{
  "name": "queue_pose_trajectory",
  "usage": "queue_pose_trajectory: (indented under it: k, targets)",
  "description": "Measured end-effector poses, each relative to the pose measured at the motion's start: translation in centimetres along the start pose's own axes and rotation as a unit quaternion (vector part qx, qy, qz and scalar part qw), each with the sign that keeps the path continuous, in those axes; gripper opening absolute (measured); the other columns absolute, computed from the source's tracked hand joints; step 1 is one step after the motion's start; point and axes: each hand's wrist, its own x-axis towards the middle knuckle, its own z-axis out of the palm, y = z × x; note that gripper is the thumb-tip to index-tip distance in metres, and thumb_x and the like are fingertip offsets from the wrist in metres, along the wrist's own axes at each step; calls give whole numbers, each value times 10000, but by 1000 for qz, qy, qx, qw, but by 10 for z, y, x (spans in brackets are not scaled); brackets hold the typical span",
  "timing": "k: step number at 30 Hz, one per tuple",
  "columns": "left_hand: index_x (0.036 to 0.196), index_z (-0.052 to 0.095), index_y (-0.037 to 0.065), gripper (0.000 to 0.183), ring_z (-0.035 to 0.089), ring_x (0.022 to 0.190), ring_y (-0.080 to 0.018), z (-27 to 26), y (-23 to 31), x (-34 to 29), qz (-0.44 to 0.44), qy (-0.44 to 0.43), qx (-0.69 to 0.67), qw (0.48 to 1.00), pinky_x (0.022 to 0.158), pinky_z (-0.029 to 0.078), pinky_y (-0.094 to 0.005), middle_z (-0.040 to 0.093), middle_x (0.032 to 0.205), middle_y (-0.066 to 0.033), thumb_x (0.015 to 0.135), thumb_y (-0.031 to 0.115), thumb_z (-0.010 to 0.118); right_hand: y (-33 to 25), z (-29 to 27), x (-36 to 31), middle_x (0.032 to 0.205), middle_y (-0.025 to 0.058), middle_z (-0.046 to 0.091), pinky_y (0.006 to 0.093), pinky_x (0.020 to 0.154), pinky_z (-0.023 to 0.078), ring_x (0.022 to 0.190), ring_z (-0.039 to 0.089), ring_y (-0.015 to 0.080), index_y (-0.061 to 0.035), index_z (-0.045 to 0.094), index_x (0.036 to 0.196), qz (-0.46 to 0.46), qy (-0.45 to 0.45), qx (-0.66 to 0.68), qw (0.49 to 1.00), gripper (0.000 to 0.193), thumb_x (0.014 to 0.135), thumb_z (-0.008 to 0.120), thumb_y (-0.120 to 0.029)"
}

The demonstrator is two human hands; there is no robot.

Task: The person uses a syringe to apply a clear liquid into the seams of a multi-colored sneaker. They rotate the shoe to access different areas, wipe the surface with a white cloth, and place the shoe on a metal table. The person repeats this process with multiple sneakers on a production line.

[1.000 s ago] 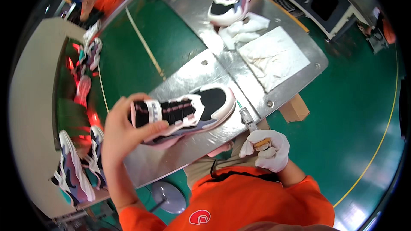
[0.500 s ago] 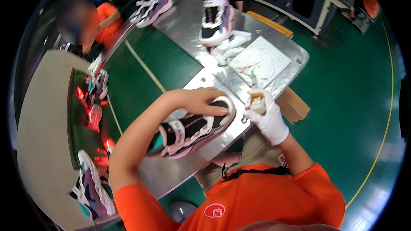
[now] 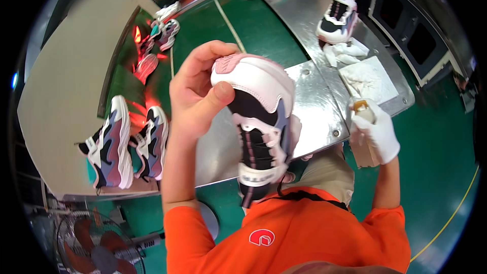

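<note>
My bare left hand (image 3: 195, 91) grips a sneaker (image 3: 258, 139) by its toe, thumb on the white toe cap and fingers under the pink sole. The shoe has black mesh, white straps and blue-grey and pink panels. It is raised above the metal tabletop (image 3: 312, 116), its heel end toward my body. My right hand (image 3: 378, 134), in a white glove, is closed around a small amber-topped, whitish object (image 3: 362, 111) whose kind I cannot make out. That hand is beside the table's right edge, near a white pad (image 3: 370, 78) with stains.
A crumpled white cloth (image 3: 347, 52) and another sneaker (image 3: 339, 18) stand beyond the pad. On the left, two sneakers (image 3: 112, 147) lean by a green conveyor (image 3: 116, 78) lit with red light. A fan (image 3: 99, 246) is at lower left; a cardboard box (image 3: 362, 152) is below my right hand.
My left hand has lifted the sneaker off the table and turned it toe-up, showing part of the sole. The view has swung left, and my right hand still holds the small object.
</note>
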Motion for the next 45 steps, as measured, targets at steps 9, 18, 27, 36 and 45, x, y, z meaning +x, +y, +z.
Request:
queue_pose_trajectory:
  k: [9,18,27,36,45]
  targets:
    - [1210,577,-13,424,576,1070,-203,11,-7,-14,16,20,168,985,963,414,-319,615,1141,-110,943,316,591,-65,38,0,764,130,544,295,461,469,500,527,214,74,494,932,-252,-292,355,852,557,746,726,-396]
    - [1177,601,12,396,598,982,-202,15,-6,-10,29,14,165,986,888,451,-306,635,1048,-102,925,318,598,-72,54,17,753,147,560,307,473,486,514,565,234,129,507,993,-256,-275,348,859,650,713,721,-417]
    - [1277,504,-67,477,565,1074,-175,9,-2,-9,26,-38,195,980,949,425,-295,603,1172,-123,970,293,561,-70,44,22,739,153,562,305,462,485,508,568,235,134,509,990,-222,-246,340,880,638,708,721,-397]
    - [1273,522,-45,463,571,1056,-154,7,-14,-19,10,56,105,993,937,427,-270,616,1154,-107,966,298,578,-62,50,28,725,159,564,302,451,485,503,570,235,140,511,986,-144,-244,339,897,626,704,721,-378]
    - [1322,449,-65,529,561,1094,-162,-10,-40,-34,-11,138,105,985,957,421,-278,595,1205,-130,993,346,504,-46,63,41,711,165,566,300,440,485,498,573,236,145,513,982,-51,-261,327,907,614,699,722,-359]
